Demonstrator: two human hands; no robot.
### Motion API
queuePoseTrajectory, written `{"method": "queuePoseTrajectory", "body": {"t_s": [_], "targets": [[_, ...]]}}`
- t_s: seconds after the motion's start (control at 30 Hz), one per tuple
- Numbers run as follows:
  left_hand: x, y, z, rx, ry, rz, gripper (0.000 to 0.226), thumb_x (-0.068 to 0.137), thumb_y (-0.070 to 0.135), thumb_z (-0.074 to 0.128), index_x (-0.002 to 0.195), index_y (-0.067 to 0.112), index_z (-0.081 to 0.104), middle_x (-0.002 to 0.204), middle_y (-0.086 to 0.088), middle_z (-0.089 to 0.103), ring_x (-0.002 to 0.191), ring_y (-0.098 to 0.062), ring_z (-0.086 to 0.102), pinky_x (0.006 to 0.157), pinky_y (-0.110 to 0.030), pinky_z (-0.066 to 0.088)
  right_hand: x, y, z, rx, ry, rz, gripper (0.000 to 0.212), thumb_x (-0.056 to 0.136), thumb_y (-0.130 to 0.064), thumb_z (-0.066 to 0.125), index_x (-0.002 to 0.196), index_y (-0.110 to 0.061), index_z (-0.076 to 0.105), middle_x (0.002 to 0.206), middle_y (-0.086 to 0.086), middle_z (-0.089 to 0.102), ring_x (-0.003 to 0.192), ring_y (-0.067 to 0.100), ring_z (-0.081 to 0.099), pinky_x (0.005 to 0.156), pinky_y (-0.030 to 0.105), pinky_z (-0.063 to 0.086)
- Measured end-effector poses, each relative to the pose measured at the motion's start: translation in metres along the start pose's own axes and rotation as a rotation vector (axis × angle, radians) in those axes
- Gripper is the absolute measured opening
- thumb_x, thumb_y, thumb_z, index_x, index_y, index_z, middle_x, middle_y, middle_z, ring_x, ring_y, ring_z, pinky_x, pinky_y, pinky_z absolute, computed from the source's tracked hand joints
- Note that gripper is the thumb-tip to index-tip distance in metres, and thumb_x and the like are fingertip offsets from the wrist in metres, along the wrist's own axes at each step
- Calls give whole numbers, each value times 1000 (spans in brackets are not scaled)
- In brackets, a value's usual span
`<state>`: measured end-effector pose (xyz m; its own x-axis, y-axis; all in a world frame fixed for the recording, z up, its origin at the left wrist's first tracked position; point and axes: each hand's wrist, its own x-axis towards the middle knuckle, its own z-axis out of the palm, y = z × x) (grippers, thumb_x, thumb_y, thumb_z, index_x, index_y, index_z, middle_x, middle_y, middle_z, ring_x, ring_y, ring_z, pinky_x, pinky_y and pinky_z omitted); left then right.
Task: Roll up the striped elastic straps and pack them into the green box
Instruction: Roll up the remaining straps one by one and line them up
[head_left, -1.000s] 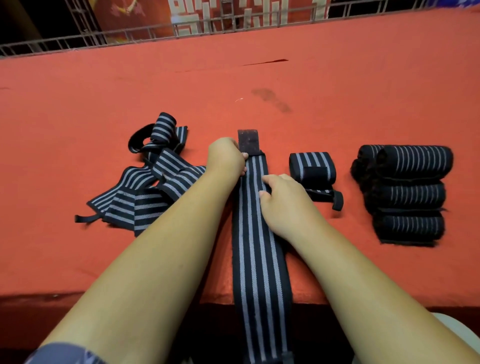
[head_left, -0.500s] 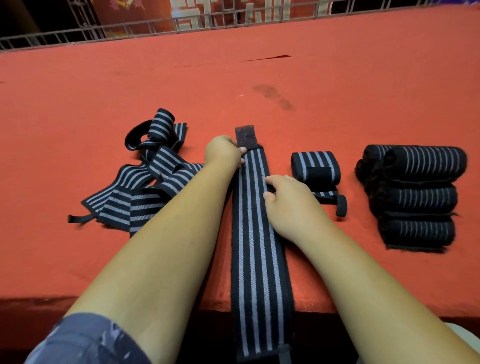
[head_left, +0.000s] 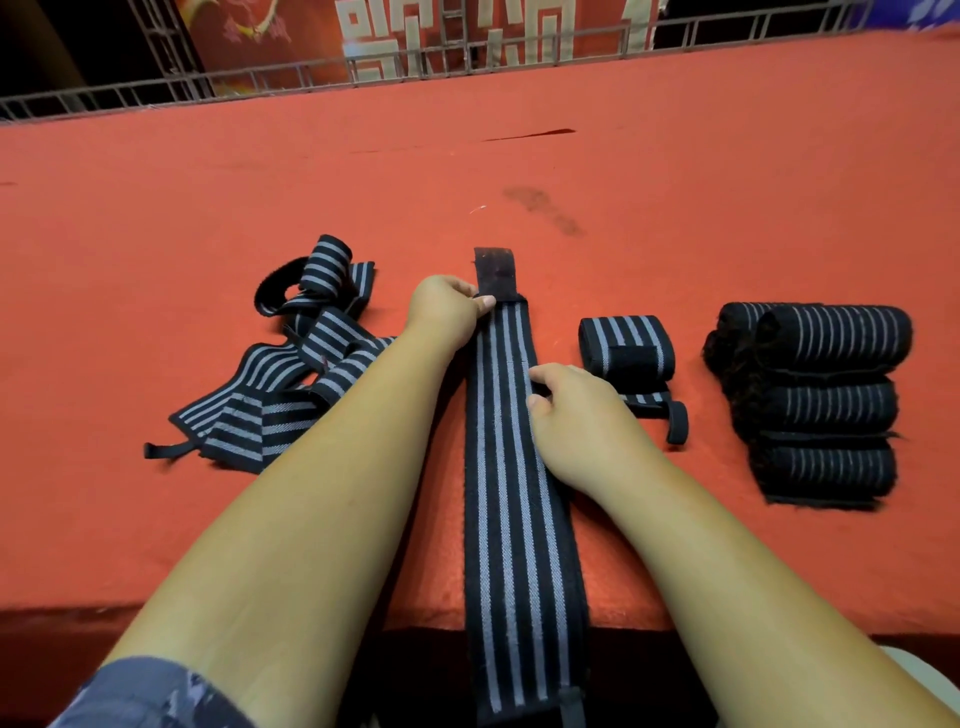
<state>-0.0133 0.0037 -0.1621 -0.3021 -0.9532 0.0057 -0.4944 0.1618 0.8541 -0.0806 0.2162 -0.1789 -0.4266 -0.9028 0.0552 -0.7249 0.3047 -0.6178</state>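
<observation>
Little has altered in the past second: the left hand (head_left: 447, 312) still pinches the striped strap (head_left: 514, 493), flat on the desk (head_left: 675, 208), beside its hook-and-loop tab (head_left: 496, 273), the right hand (head_left: 576, 415) still grips its right edge, so rolling is judged not yet begun; green box unseen.

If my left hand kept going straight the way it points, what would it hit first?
Probably the dark tab at the far end of the flat strap; the left hand grips the strap just beside it, though depth is unclear.
</observation>
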Motion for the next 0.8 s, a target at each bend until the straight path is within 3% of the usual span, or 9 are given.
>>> {"method": "queuePoseTrajectory", "body": {"t_s": [0.1,0.27,0.37,0.5,0.63,0.73,0.8], "targets": [[-20,15,-13,-56,15,114,11,98,22,80,99,17,70,87,4,68,75,-11,59,67,-26,46,-7,-6,-11,81,-15,16,44,110,-31,53,153,-21,54,146,2,63,135,22,57,107,32,44],[-71,52,-55,-153,16,290,15,97,27,81,105,15,76,100,4,75,85,-5,65,73,-22,45,-17,-22,-64,259,237,-36,40,106,-33,63,144,-21,65,143,-5,68,129,11,62,94,16,36],[-107,76,-82,-204,-6,377,19,96,29,83,109,16,78,102,4,78,88,-6,69,75,-23,49,-28,-36,-89,433,383,-110,39,104,-36,67,141,-24,67,134,-12,70,115,1,63,90,12,42],[-155,108,-112,-324,-99,445,4,97,16,80,99,15,77,88,2,79,83,-8,75,76,-32,62,-41,-63,-109,656,346,-222,35,104,-35,68,137,-25,70,125,-15,76,115,-3,69,107,30,54],[-192,131,-137,-384,-147,481,14,96,13,81,106,4,76,98,-12,80,84,-18,77,74,-35,63,-62,-90,-128,802,332,-330,19,106,-23,67,123,-21,76,109,-6,82,106,12,78,101,43,61],[-216,141,-152,-436,-167,488,19,96,13,81,111,2,78,107,-18,81,97,-29,79,93,-53,63,-81,-106,-143,840,335,-380,17,106,-20,68,120,-17,77,106,0,83,104,20,79,100,47,61],[-231,145,-161,-471,-197,499,19,98,12,77,115,1,79,108,-20,81,108,-38,78,102,-57,60,-92,-114,-153,844,331,-382,15,106,-21,68,115,-16,78,104,1,83,101,21,80,96,46,62]]}}
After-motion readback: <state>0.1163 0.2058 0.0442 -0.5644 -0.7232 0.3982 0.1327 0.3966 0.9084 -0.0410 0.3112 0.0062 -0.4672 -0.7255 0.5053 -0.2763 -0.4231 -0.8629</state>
